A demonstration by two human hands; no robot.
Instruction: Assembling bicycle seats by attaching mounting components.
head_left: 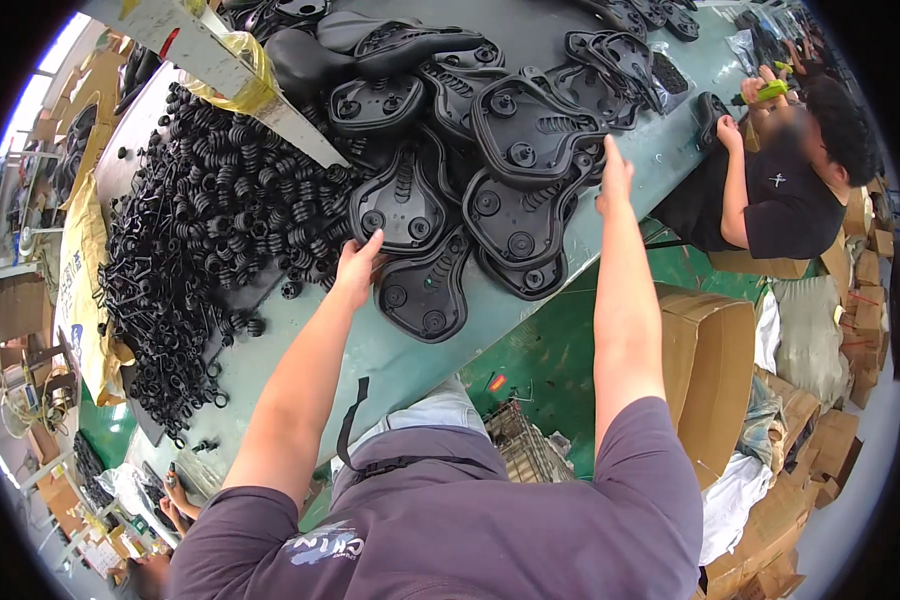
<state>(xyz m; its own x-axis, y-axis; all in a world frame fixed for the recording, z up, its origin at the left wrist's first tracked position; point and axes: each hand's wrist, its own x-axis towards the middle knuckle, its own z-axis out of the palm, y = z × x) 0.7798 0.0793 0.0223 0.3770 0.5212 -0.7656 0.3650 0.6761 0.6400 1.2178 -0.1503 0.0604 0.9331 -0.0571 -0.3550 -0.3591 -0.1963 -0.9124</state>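
A heap of black plastic saddle bases (500, 150) lies upside down on a pale green table (380, 360). My left hand (355, 268) reaches to the edge of one saddle base (402, 205) at the near side of the heap, fingers touching its rim. My right hand (615, 172) rests with fingers together against the right edge of another saddle base (530, 125). Whether either hand grips its base is not clear.
A big pile of black coil springs (205, 220) covers the table's left part. A wooden beam (235, 80) with yellow tape crosses above. Another person in black (770, 190) works at the table's far right. Open cardboard boxes (715, 370) stand on the green floor to the right.
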